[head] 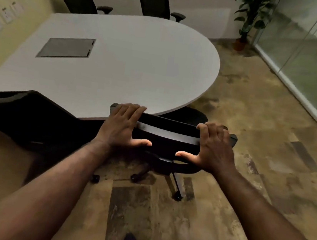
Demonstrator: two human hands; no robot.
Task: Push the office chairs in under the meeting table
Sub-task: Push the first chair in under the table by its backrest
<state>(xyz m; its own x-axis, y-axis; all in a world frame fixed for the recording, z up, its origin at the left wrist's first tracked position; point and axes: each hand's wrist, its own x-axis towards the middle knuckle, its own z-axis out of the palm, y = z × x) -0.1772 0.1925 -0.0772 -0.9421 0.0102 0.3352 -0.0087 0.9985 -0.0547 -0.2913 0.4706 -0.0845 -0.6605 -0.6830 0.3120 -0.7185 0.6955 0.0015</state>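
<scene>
my left hand (125,123) presses flat on the chair (168,139) back and my right hand (215,145) hooks over it. the seat is partly under the worktop's (141,57) near edge. i should push evenly, straight in.

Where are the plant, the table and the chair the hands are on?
plant (252,13): head view, on its green leaves.
table (141,57): head view, on its bare white top.
chair (167,134): head view, on the top of its backrest.
</scene>
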